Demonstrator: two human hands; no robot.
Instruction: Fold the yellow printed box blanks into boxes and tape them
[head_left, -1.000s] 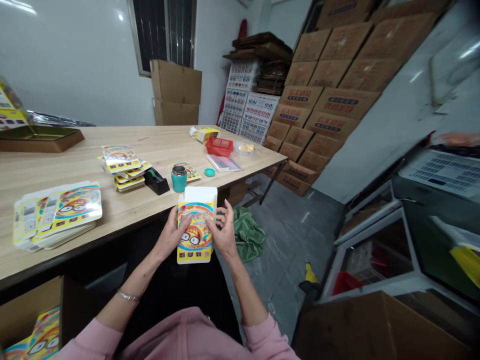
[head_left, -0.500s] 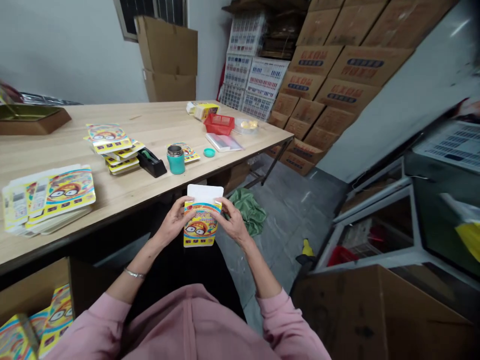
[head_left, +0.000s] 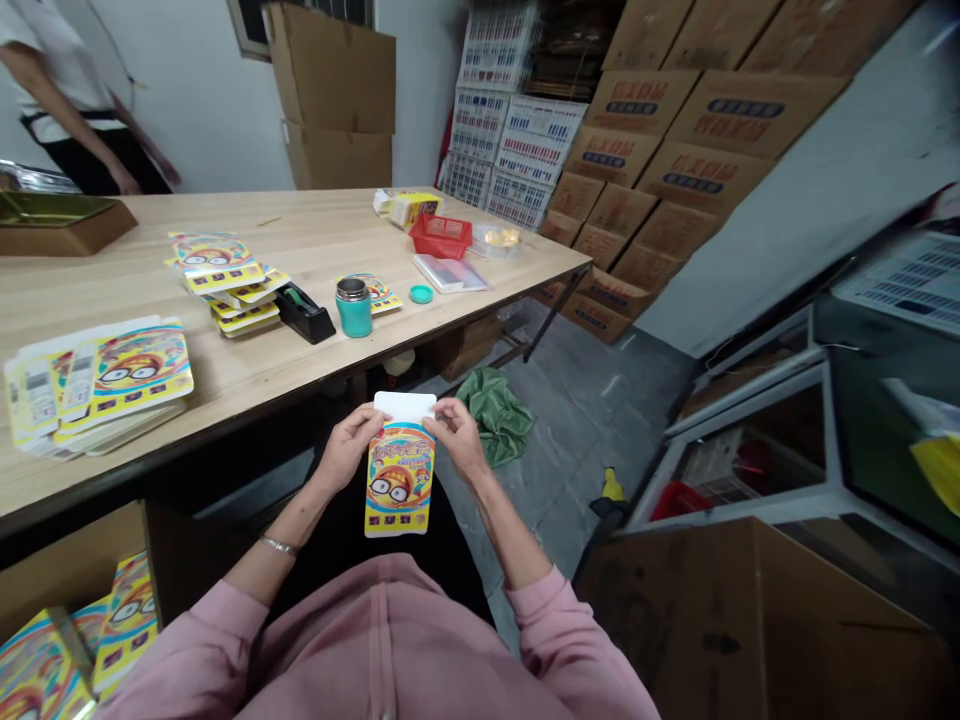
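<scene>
A: What kind of room is this?
B: A storeroom. Brown cardboard cartons (head_left: 705,130) are banked up at 1 o'clock, with white plastic crates (head_left: 517,130) beside them. A long wooden worktable (head_left: 300,235) stretches from 9 o'clock toward 12, and a co-worker (head_left: 67,100) stands beyond it at 10 o'clock.

A: What's on the table?
B: Flat printed box blanks (head_left: 97,375) lie piled at 9 o'clock. Further out are a black tape dispenser (head_left: 305,322), a teal flask (head_left: 354,308) and, toward 12 o'clock, a red plastic basket (head_left: 441,236).

A: And the hands?
B: Both are closed on a yellow printed box (head_left: 399,490), held at 12 o'clock, just past the table's near edge. The left hand (head_left: 346,447) pinches its upper left side and the right hand (head_left: 459,437) its upper right, both just below a white flap (head_left: 405,406).

A: How does the box lie?
B: Its long axis runs almost straight up the view, with the flap end away from the wearer and the free end toward the chest. Neither hand is clearly nearer; both sit at the flap end.

A: Can you read anything?
B: Not really. There's a colourful title above a cartoon face with goggle eyes, but the lettering is too small to make out. The cartons' red characters and blue bands are just as unreadable.
</scene>
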